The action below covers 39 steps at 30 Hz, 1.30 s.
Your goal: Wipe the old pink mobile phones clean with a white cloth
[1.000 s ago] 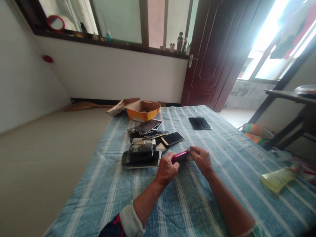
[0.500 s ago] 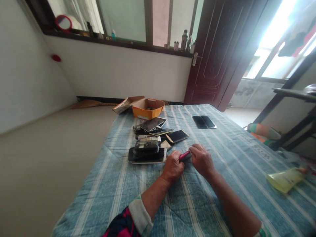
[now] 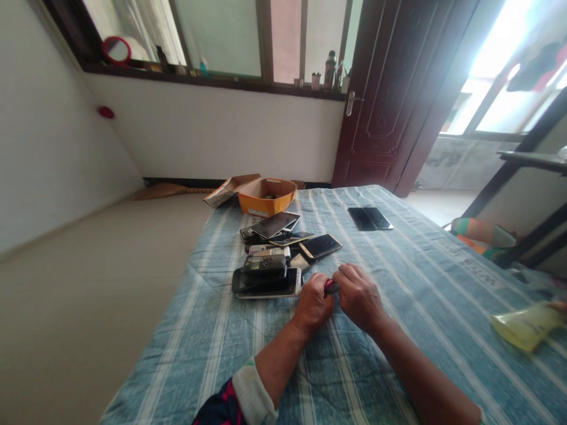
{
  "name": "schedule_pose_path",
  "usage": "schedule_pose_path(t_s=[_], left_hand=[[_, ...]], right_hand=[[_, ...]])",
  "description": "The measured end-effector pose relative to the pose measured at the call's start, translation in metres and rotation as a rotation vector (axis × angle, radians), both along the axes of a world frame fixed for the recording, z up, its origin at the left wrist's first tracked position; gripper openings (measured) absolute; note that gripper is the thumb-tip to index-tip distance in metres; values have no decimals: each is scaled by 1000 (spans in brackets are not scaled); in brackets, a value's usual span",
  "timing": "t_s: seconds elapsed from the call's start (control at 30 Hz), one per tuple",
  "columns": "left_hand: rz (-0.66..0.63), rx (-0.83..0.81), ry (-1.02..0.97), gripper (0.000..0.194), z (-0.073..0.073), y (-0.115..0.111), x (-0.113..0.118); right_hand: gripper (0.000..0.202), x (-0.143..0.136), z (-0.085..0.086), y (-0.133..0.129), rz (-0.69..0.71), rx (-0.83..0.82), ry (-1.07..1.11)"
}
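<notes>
My left hand (image 3: pixel 313 302) is closed around a slim pink thing (image 3: pixel 330 285) over the middle of the table; most of it is hidden, so its kind is unclear. Fingers of my right hand (image 3: pixel 359 298) are bent and closed at its other end. Just left of my left hand lies a white-edged smartphone (image 3: pixel 293 284) with a black keypad phone (image 3: pixel 266 264) on top of it. Behind these, more phones form a loose heap, among them a gold-edged smartphone (image 3: pixel 321 245) and a dark-screened phone (image 3: pixel 274 224).
An orange cardboard box (image 3: pixel 257 206) stands open behind the heap. Two dark phones (image 3: pixel 370 218) lie side by side at the back right. A yellow tube-shaped package (image 3: pixel 527 327) is on the right of the striped tablecloth (image 3: pixel 212 354). A dark red door (image 3: pixel 376 118) stands beyond.
My right hand has come slightly left, closer to my left hand, and less of the pink thing shows between them. The view has shifted slightly.
</notes>
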<state>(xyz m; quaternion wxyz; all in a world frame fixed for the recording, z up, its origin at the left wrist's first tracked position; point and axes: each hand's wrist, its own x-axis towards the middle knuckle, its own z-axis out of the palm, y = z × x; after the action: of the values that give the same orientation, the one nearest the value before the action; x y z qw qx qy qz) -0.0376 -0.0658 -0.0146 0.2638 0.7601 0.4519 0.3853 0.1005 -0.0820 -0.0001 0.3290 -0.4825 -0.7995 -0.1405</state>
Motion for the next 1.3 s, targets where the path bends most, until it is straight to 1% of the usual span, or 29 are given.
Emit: schedule_pose_path(t_s=[0.33,0.5,0.63,0.77,0.97,1.13,1.3], left_hand=[[-42,-8,-37,11,8,-2,0],[-66,-10,-57,22,11,-2,-3],[-82,-12,-81,26,13,-2,-5],[-84,-15,-50,30,16,-2,-6],[-75,12,-26,25,14,-2,-7],[-65,32,-24,22,11,-1,-9],[-45,43,-14,22,11,0,-9]], right_hand=[[24,0,1,-3,54,-29,55],[24,-5,3,-5,84,-67,93],[25,-6,4,-4,115,-85,135],[24,1,5,1,92,-130,135],[26,17,3,12,10,-162,135],[25,23,1,17,17,-177,197],[26,29,-1,25,47,-216,280]])
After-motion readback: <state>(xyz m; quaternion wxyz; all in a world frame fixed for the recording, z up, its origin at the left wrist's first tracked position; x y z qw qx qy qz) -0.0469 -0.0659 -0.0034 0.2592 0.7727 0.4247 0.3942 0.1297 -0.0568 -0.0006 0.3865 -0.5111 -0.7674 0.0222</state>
